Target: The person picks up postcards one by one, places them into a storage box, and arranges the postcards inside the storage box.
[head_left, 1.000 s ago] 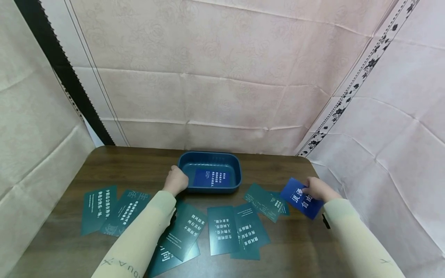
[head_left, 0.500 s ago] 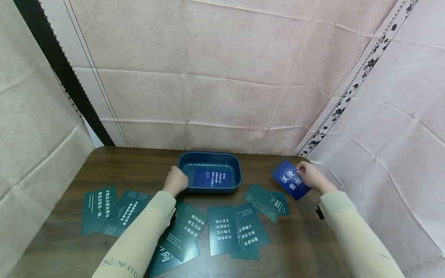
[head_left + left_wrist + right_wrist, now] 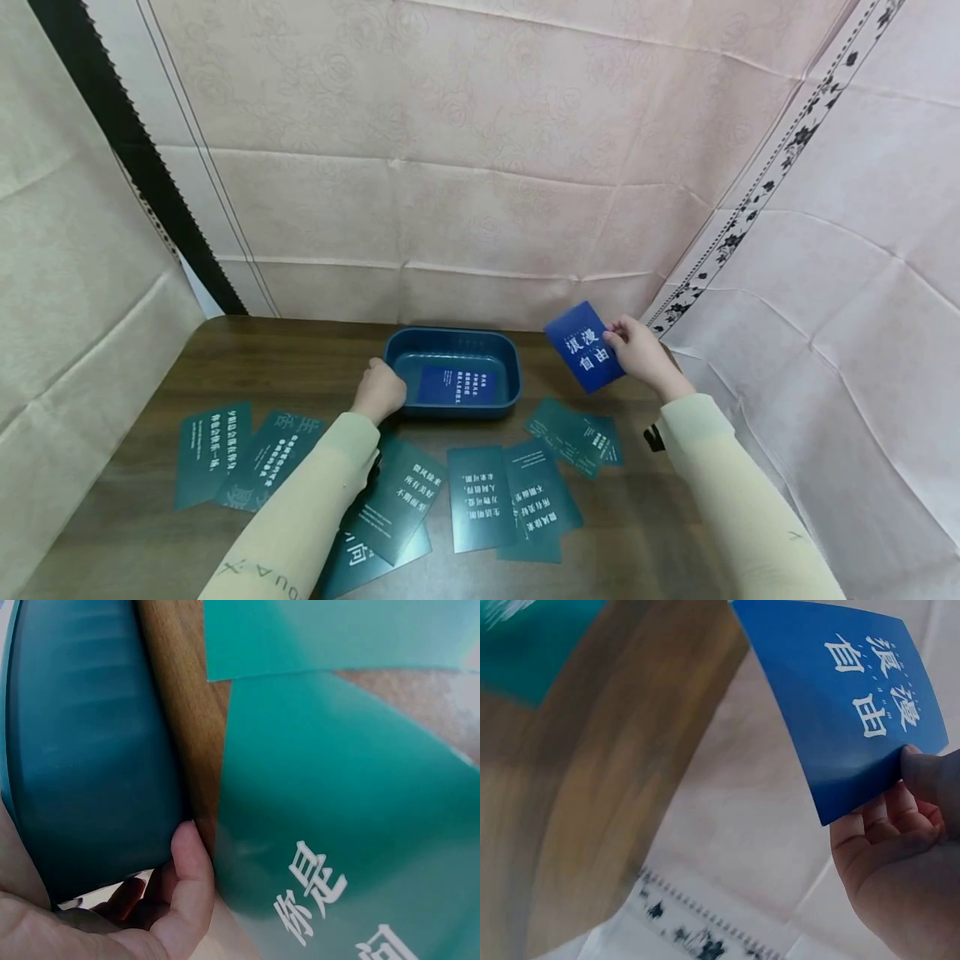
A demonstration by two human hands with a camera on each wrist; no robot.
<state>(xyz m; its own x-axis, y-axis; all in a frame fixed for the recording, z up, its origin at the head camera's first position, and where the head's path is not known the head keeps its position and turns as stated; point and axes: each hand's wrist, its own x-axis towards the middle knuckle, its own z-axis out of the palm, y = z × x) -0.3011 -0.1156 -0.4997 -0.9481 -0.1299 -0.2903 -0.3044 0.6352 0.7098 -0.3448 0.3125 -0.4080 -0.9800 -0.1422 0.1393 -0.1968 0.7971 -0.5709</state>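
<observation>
My right hand (image 3: 633, 350) pinches a blue card (image 3: 583, 346) with white characters, held in the air to the right of the dark blue tray (image 3: 504, 398). In the right wrist view the thumb lies on the blue card (image 3: 847, 697) at its lower corner. Another blue card (image 3: 453, 385) lies flat inside the tray. My left hand (image 3: 378, 390) grips the tray's near left corner; the left wrist view shows the thumb (image 3: 191, 877) against the tray wall (image 3: 82, 750).
Several dark green cards (image 3: 476, 496) lie scattered on the brown wooden table (image 3: 300, 367) in front of the tray, some overlapping, with two more (image 3: 213, 450) at the left. Pale cloth hangs behind and at both sides.
My right hand has lifted the blue card off the table at the right and carried it up and leftward, closer to the tray. The left hand has stayed on the tray.
</observation>
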